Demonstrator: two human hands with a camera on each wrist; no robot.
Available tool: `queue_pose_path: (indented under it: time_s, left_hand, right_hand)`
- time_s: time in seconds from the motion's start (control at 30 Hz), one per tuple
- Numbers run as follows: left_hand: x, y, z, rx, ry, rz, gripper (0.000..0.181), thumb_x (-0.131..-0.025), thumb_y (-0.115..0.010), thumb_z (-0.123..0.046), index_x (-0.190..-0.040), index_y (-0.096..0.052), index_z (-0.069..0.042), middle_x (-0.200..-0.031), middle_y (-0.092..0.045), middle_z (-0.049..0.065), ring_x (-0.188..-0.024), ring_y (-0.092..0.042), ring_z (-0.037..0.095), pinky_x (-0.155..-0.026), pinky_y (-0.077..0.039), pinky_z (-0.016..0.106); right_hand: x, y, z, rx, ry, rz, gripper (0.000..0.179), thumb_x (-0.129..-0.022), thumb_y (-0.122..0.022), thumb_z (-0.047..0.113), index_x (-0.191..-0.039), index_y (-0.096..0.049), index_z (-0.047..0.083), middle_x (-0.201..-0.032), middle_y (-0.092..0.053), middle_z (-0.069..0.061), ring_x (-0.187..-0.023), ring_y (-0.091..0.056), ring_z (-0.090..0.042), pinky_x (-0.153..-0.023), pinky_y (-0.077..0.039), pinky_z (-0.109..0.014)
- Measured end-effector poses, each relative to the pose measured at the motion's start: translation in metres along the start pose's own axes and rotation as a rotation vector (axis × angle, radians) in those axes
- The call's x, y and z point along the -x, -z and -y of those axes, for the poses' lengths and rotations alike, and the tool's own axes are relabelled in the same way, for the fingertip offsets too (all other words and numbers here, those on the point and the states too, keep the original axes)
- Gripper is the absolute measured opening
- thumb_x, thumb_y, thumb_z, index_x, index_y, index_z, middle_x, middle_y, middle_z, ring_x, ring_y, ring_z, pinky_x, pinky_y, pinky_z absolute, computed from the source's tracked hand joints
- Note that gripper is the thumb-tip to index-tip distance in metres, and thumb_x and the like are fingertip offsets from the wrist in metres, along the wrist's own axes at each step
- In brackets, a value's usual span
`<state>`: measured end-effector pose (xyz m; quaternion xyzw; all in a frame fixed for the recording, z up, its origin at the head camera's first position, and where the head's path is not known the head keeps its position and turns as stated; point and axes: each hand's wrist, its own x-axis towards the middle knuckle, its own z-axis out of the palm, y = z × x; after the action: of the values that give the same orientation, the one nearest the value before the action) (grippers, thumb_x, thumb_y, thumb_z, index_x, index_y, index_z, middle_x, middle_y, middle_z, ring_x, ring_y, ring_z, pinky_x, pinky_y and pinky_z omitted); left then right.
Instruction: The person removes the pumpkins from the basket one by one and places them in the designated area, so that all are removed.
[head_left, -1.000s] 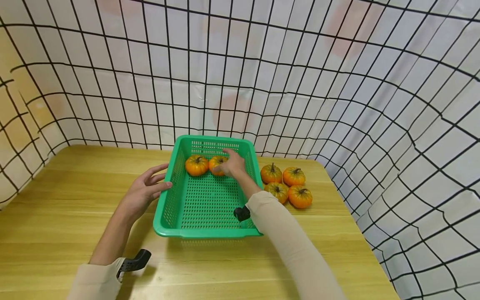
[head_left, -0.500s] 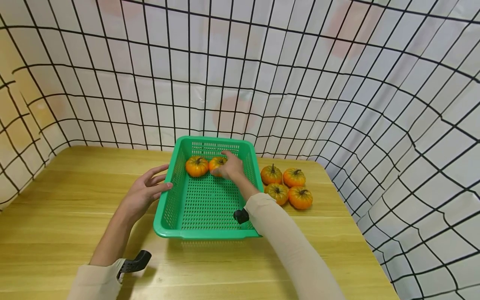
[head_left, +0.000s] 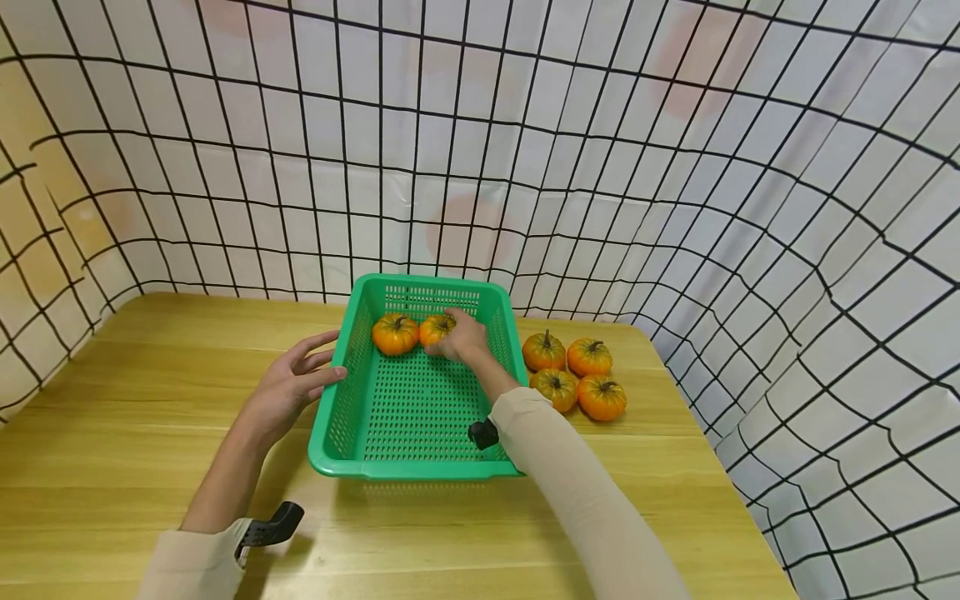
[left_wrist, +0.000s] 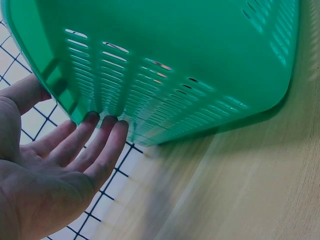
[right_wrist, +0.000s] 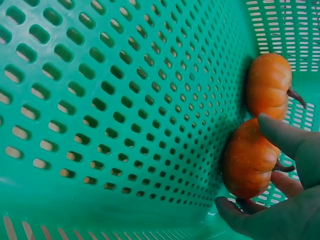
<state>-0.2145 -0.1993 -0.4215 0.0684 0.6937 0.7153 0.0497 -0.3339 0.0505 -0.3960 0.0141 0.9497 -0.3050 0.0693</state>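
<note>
A green perforated plastic basket [head_left: 330,442] stands on the wooden table. Inside it, by the back wall, two small orange pumpkins sit side by side: a left pumpkin [head_left: 394,335] and a right pumpkin [head_left: 435,328]. My right hand [head_left: 463,340] is at the right pumpkin, thumb and fingers spread around its side. In the right wrist view a gap shows between a lower fingertip [right_wrist: 226,205] and this pumpkin [right_wrist: 246,162]. My left hand [head_left: 281,387] holds the basket's left side, thumb over the rim and fingertips [left_wrist: 120,127] against the outer wall.
Several more pumpkins [head_left: 589,357] are clustered on the table [head_left: 660,467] just right of the basket. A white backdrop with a black wire grid [head_left: 412,183] rises behind the table and along its sides.
My right hand has drawn back slightly toward me and right, so its fingers cover less of the right pumpkin. The left hand and basket have stayed put.
</note>
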Motion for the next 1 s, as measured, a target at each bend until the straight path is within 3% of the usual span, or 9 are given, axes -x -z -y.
queue_pose_path:
  time_s: [1.0]
  left_hand:
    - [0.0012,0.0004,-0.0004,0.001,0.002,0.005,0.075,-0.097,-0.069,-0.016,-0.159,-0.028,-0.009,-0.154,-0.041,0.026,-0.119,-0.063,0.016,-0.093,-0.056,0.026]
  right_hand:
    - [-0.0010,0.0004,0.0010,-0.032,-0.013,-0.039,0.076,-0.081,-0.088,0.025,-0.148,-0.052,0.020,-0.152,-0.049,-0.012,-0.142,-0.039,-0.037,-0.117,-0.039,-0.048]
